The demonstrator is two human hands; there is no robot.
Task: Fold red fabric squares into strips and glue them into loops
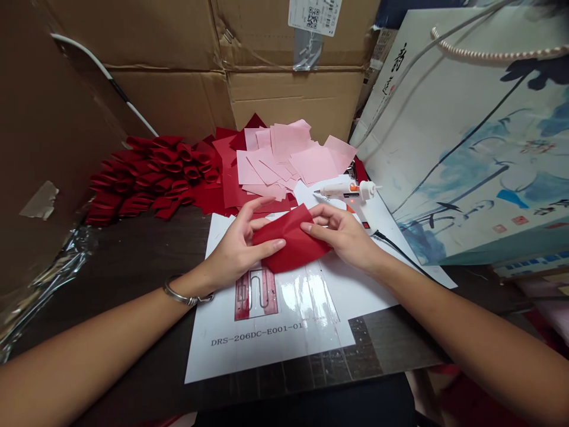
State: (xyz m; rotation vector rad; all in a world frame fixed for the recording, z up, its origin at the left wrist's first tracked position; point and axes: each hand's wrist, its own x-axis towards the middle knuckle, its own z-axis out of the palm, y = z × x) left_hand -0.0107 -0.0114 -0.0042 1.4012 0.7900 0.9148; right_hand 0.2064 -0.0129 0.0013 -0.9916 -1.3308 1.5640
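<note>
Between my two hands is a red square of fabric or paper (291,240), held tilted above a printed white sheet (275,351). My left hand (242,240) grips its left side, thumb on top and the other fingers partly behind it. At the upper right edge, my right hand (344,234) pinches it between thumb and fingers. Just beyond my right hand, a white glue gun (342,191) with an orange trigger rests on white paper, a small red light showing on it. Pink squares (280,157) lie in a loose heap behind the red piece.
At the back left, folded red pieces (151,175) are piled up, beside flat red sheets (229,172). Cardboard (293,95) walls the back and left. A large patterned paper bag (471,148) stands at the right. The glue gun's black cord (406,255) runs right across the dark table (146,261).
</note>
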